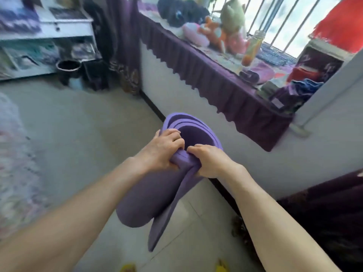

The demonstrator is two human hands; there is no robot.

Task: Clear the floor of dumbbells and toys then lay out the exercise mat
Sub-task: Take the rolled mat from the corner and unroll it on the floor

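A rolled purple exercise mat (149,199) hangs upright in front of me, its open spiral end facing up and a loose flap trailing down toward the floor. My left hand (161,150) grips the top rim of the roll on the left. My right hand (210,161) grips the same rim on the right, fingers hooked over the edge. Both hands hold the mat above the tiled floor (82,138). Several plush toys (218,34) lie on the window ledge (198,61). No dumbbells show on the floor.
The ledge with a dark purple skirt runs along the right wall. A white shelf unit (49,36) and a dark bin (68,69) stand at the back left. A patterned rug or bedding (13,163) borders the left. Dark fabric (324,213) sits at lower right.
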